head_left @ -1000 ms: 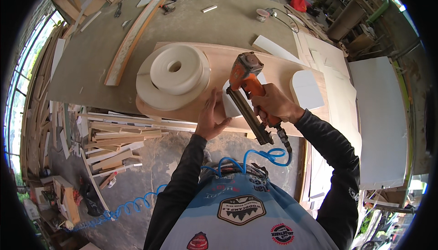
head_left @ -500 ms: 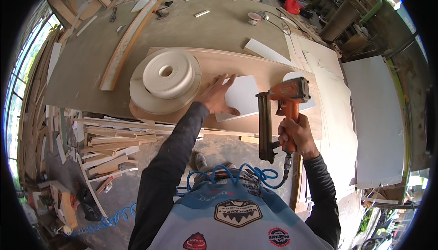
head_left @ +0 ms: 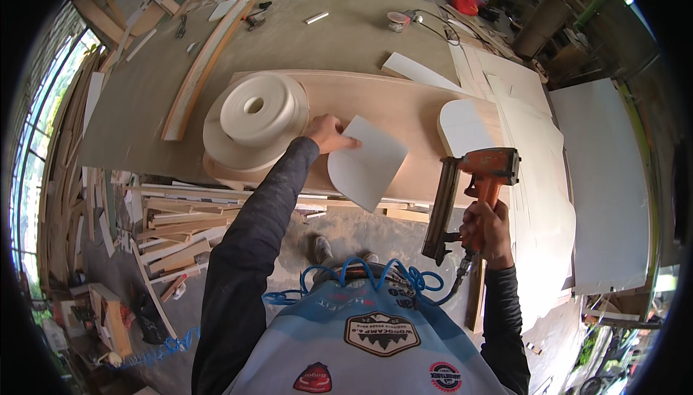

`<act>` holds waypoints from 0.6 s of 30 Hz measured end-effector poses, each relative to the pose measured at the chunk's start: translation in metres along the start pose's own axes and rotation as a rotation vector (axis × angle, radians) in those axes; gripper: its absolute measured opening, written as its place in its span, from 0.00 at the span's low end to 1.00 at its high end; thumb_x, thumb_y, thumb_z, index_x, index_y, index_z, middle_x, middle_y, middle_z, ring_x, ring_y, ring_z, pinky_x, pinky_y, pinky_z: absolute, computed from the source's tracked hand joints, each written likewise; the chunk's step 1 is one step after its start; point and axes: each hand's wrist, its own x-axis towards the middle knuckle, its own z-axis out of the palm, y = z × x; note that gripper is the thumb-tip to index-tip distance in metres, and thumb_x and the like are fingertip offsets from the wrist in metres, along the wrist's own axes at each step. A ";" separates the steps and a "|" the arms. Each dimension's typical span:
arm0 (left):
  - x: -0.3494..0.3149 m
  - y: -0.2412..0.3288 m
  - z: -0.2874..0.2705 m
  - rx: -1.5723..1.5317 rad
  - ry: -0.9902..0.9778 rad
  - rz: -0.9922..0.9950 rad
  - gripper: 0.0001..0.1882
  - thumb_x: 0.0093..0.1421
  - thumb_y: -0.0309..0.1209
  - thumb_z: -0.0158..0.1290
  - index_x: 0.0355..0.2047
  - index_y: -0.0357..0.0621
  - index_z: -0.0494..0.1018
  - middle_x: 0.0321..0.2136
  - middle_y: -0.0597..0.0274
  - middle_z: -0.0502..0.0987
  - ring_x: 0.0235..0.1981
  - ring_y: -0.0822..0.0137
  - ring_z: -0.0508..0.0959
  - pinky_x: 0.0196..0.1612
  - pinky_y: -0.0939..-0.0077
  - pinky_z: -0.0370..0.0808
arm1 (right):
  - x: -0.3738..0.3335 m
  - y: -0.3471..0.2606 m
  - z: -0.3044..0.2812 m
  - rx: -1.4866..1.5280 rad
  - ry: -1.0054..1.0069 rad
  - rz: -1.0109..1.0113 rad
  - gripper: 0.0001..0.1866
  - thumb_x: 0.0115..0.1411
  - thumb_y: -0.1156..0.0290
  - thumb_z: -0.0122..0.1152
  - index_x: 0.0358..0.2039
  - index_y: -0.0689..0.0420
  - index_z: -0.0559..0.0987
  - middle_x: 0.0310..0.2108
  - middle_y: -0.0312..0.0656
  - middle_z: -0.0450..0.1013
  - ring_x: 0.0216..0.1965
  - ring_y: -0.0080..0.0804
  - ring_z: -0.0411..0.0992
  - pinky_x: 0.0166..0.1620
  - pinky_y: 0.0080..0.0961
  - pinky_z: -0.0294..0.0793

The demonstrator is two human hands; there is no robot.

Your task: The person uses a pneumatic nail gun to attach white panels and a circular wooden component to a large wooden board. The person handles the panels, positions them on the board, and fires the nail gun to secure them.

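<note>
My left hand (head_left: 330, 134) pinches the far-left edge of a white board with a curved side (head_left: 368, 168), thumb on its face and fingers partly hidden. The board sits turned at an angle, one corner past the near edge of a long wooden panel (head_left: 411, 97). In my right hand (head_left: 488, 230), wrapped round its handle, is an orange air nail gun (head_left: 491, 168) held off the panel's near right end. Left of my left hand, a thick roll of cream edge banding (head_left: 274, 110) lies on the panel. A second white rounded board (head_left: 465, 126) lies farther right.
Under the panel is a large worktable (head_left: 339, 41). A long wooden strip (head_left: 209, 70), a white offcut (head_left: 419, 74) and a corded tool (head_left: 397, 21) lie across it. Wood scraps (head_left: 180, 222) pile up at lower left. A blue coiled air hose (head_left: 411, 272) hangs by my waist.
My left hand has turned the white board and drawn it nearer, going from spread fingers to a pinch. The nail gun has moved right and nearer, uncovering the second board.
</note>
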 end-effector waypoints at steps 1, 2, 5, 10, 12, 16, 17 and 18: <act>-0.003 0.010 -0.005 0.007 -0.062 -0.072 0.54 0.35 0.55 0.75 0.58 0.35 0.68 0.54 0.43 0.75 0.59 0.53 0.73 0.61 0.64 0.70 | 0.001 -0.001 -0.002 0.002 -0.007 -0.021 0.06 0.61 0.76 0.53 0.35 0.66 0.71 0.22 0.46 0.72 0.15 0.27 0.68 0.20 0.29 0.75; -0.007 0.016 -0.005 0.010 -0.119 -0.147 0.54 0.36 0.55 0.75 0.58 0.35 0.68 0.54 0.43 0.75 0.60 0.52 0.71 0.62 0.63 0.69 | 0.002 -0.003 -0.001 0.011 -0.011 -0.037 0.07 0.61 0.75 0.53 0.37 0.66 0.72 0.22 0.45 0.72 0.16 0.27 0.68 0.21 0.29 0.75; -0.009 -0.018 0.044 0.256 0.661 0.302 0.57 0.34 0.53 0.76 0.62 0.41 0.65 0.62 0.41 0.66 0.66 0.46 0.62 0.65 0.53 0.64 | 0.001 -0.015 0.012 0.032 -0.052 -0.070 0.09 0.61 0.75 0.52 0.39 0.67 0.72 0.22 0.44 0.72 0.16 0.26 0.68 0.22 0.28 0.75; -0.068 0.042 0.019 0.864 -0.114 0.558 0.74 0.25 0.56 0.77 0.73 0.66 0.49 0.74 0.42 0.36 0.73 0.33 0.39 0.69 0.34 0.52 | 0.000 -0.017 0.002 0.007 -0.093 -0.080 0.09 0.61 0.75 0.52 0.39 0.67 0.72 0.22 0.44 0.71 0.16 0.26 0.67 0.23 0.28 0.76; -0.054 0.025 0.023 0.856 -0.025 0.599 0.75 0.24 0.63 0.74 0.74 0.66 0.48 0.74 0.39 0.35 0.73 0.32 0.38 0.70 0.37 0.51 | 0.001 -0.015 0.002 0.004 -0.113 -0.075 0.09 0.61 0.75 0.53 0.38 0.67 0.72 0.22 0.44 0.71 0.16 0.26 0.67 0.23 0.28 0.76; -0.036 0.021 0.035 0.731 0.282 0.287 0.74 0.29 0.73 0.67 0.74 0.59 0.49 0.70 0.32 0.49 0.71 0.30 0.49 0.69 0.37 0.54 | 0.001 -0.014 0.003 -0.031 -0.140 -0.063 0.08 0.62 0.75 0.53 0.37 0.67 0.72 0.22 0.45 0.72 0.15 0.26 0.68 0.21 0.28 0.75; -0.033 0.034 0.038 0.768 0.304 0.193 0.72 0.31 0.74 0.65 0.73 0.55 0.51 0.67 0.32 0.56 0.69 0.31 0.54 0.67 0.36 0.57 | 0.002 -0.015 0.002 -0.042 -0.146 -0.062 0.08 0.62 0.75 0.53 0.37 0.67 0.72 0.22 0.45 0.72 0.15 0.26 0.68 0.21 0.28 0.75; -0.031 0.054 0.043 0.802 0.324 0.106 0.70 0.33 0.75 0.64 0.72 0.52 0.54 0.63 0.32 0.63 0.66 0.31 0.59 0.65 0.35 0.60 | 0.001 -0.017 -0.001 -0.055 -0.144 -0.059 0.08 0.62 0.75 0.53 0.38 0.67 0.72 0.22 0.45 0.72 0.15 0.26 0.68 0.20 0.28 0.75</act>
